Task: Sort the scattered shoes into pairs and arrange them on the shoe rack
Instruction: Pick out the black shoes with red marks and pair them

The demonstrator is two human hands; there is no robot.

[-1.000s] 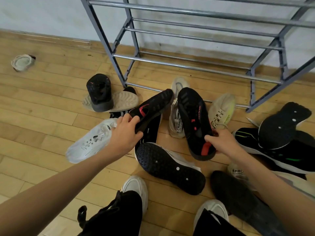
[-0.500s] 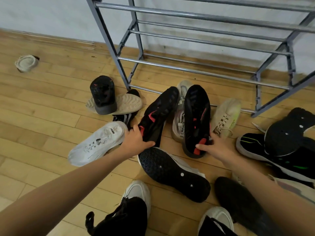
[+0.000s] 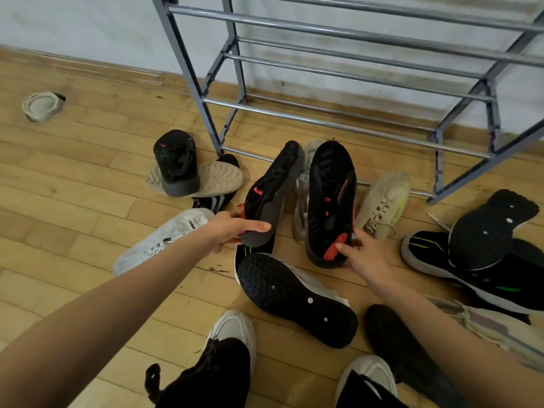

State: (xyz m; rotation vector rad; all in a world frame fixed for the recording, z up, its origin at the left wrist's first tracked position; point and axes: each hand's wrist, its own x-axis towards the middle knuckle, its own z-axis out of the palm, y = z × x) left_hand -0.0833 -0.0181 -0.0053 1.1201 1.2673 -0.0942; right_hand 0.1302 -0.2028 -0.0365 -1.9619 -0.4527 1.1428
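While I am holding one black shoe with red marks in each hand, soles up, the two are sitting side by side, a little apart. The left hand is gripping the heel of the left shoe, and the right hand is gripping the heel of the right shoe. Both toes are pointing away from the hands, toward the rack just beyond. The left hand is reaching slightly nearer to it.

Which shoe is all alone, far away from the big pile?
The pale beige shoe at the far left, near the wall. It lies alone; the rest cluster by the shoe rack.
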